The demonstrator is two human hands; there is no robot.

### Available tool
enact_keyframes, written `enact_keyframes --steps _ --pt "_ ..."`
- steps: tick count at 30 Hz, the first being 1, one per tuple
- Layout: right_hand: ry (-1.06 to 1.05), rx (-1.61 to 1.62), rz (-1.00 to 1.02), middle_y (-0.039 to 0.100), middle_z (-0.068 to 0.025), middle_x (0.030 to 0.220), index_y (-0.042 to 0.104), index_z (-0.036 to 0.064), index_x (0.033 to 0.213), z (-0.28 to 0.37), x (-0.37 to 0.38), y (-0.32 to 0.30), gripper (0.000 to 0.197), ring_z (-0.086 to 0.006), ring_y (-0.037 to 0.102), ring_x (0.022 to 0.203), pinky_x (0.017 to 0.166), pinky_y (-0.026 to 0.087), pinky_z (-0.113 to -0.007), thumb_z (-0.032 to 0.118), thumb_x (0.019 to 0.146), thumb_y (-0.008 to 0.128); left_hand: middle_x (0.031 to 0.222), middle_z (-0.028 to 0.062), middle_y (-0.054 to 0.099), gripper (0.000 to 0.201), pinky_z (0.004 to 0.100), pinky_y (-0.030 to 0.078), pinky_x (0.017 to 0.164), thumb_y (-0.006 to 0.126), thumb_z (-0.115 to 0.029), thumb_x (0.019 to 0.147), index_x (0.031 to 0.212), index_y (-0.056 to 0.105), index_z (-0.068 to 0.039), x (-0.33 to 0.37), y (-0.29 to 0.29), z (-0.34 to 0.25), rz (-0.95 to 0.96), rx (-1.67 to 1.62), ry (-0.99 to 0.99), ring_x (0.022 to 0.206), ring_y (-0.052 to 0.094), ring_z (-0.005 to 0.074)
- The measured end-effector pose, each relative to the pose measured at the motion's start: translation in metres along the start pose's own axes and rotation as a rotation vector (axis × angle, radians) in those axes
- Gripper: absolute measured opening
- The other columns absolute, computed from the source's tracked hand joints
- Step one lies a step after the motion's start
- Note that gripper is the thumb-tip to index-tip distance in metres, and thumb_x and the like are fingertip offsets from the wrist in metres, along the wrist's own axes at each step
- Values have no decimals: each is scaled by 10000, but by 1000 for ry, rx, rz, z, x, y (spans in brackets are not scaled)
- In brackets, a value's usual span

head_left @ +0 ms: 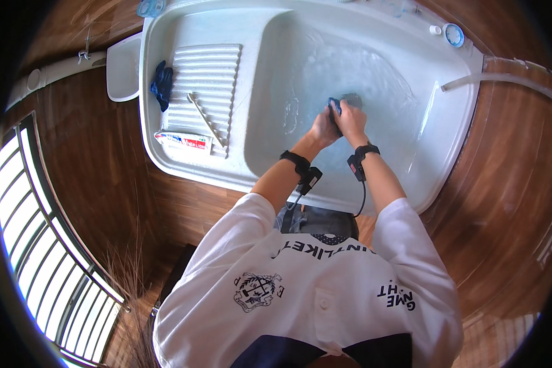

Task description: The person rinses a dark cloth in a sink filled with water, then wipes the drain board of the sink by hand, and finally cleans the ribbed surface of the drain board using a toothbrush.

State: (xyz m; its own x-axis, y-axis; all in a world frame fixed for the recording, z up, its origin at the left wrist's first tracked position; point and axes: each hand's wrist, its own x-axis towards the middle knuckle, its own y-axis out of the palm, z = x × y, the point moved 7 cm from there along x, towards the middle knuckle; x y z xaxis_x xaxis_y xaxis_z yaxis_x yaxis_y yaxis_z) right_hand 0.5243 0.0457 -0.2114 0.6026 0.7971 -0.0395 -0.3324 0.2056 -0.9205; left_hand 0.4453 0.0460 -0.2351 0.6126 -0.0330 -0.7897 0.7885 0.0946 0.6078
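Observation:
Both of my hands are together over the water in the right-hand basin of a white laundry sink [424, 161]. My left hand [324, 129] is closed on a small dark blue cloth [333, 105], perhaps a sock. Pressed against it, my right hand [352, 121] grips the same cloth from the right. Fingers cover most of the fabric. A greyish round patch [353, 98] shows just beyond the hands; I cannot tell what it is. Ripples and some foam mark the water [316, 64].
Left of the basin is a ridged washboard [205, 70]. A slim long-handled brush [207, 121], a red-and-white tube [184, 143] and another dark blue cloth [162, 86] lie around it. A pale hose [509, 78] crosses the right rim. A round blue-and-white container [453, 35] stands at the far right corner.

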Motion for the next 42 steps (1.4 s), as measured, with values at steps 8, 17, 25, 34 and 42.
enact_keyframes --steps 8,17,25,34,42 --pt "3 -80 50 542 -128 497 516 90 646 -8 -2 19 348 -322 536 445 393 404 -413 381 833 481 1093 140 520 341 398 414 838 462 -257 877 1092 471 8 25 -53 -3 -271 298 82 972 523 246" --pt "180 -119 155 574 -140 570 535 82 713 -42 -15 21 365 -341 568 540 454 428 -422 416 839 457 754 68 618 226 290 431 600 744 -170 674 711 575 -26 5 -53 -26 -510 514 255 691 589 144" --pt "573 1 59 595 -169 863 573 107 846 -104 -26 2 363 -356 560 807 653 440 -459 440 842 427 1074 58 586 456 408 260 935 337 -489 885 958 531 -83 6 -56 -23 -312 440 47 1079 484 187" --pt "526 234 238 571 -165 1022 505 100 1130 -118 -31 28 388 -328 535 950 809 416 -400 285 791 542 1311 64 392 794 393 52 1053 -54 -594 823 1314 298 -78 -9 -24 -49 -10 148 147 1250 291 201" --pt "50 432 83 536 -129 880 547 126 990 16 -18 5 219 -355 552 742 643 450 -395 192 782 577 1250 126 420 614 427 232 996 232 -484 887 1232 358 8 19 -55 -33 -85 192 181 1181 357 262"
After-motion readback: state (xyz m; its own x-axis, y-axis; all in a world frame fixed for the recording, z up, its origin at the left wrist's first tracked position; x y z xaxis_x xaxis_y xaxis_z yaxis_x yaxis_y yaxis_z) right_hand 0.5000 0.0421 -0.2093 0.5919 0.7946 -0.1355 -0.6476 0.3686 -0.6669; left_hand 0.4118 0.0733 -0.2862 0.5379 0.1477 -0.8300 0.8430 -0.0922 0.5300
